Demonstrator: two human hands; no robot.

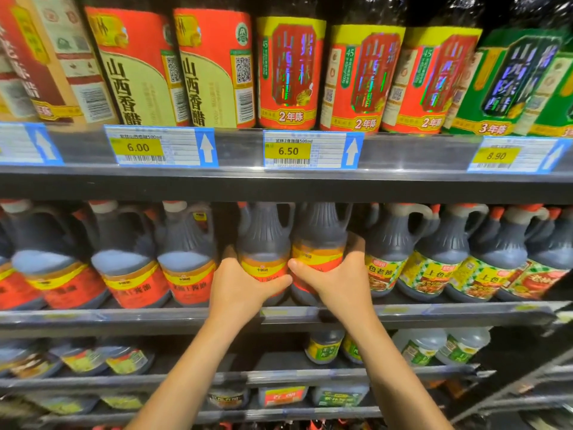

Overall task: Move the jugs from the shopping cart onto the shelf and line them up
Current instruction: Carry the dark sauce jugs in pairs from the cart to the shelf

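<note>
Two dark soy-sauce jugs with red and yellow labels stand side by side on the middle shelf (186, 318). My left hand (238, 283) grips the left jug (263, 243) low around its label. My right hand (338, 280) grips the right jug (319, 240) the same way, thumb across the label. Both jugs are upright and their bases rest near the shelf's front lip. More jugs of the same kind (186, 252) stand in a row to the left. The shopping cart is out of view.
Jugs with green and yellow labels (434, 262) fill the shelf to the right. Vinegar bottles (288, 72) and price tags (288, 150) line the shelf above. Lower shelves hold smaller jugs and clear bottles (418, 346).
</note>
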